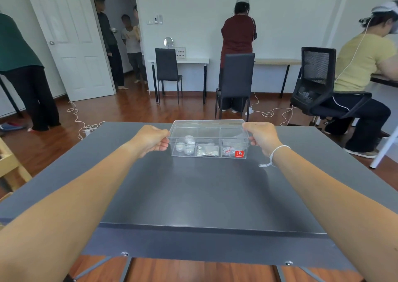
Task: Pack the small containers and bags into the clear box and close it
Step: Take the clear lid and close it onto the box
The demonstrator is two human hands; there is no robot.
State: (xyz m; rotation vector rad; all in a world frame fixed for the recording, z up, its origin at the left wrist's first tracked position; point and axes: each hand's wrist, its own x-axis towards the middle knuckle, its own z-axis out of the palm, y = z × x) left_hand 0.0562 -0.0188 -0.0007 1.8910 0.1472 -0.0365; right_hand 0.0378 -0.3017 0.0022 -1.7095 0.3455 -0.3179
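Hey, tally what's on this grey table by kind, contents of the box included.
Clear plastic box with lid: 1
Small round white containers, left compartment: about 4
Small clear bags, middle and right compartments: at least 2, exact number unclear
Total: about 7

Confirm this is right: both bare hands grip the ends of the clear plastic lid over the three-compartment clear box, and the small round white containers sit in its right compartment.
Wrong on the compartment. In the head view, the small round white containers sit in the left compartment of the three-compartment clear box. The left hand and right hand do grip the ends of the clear plastic lid.
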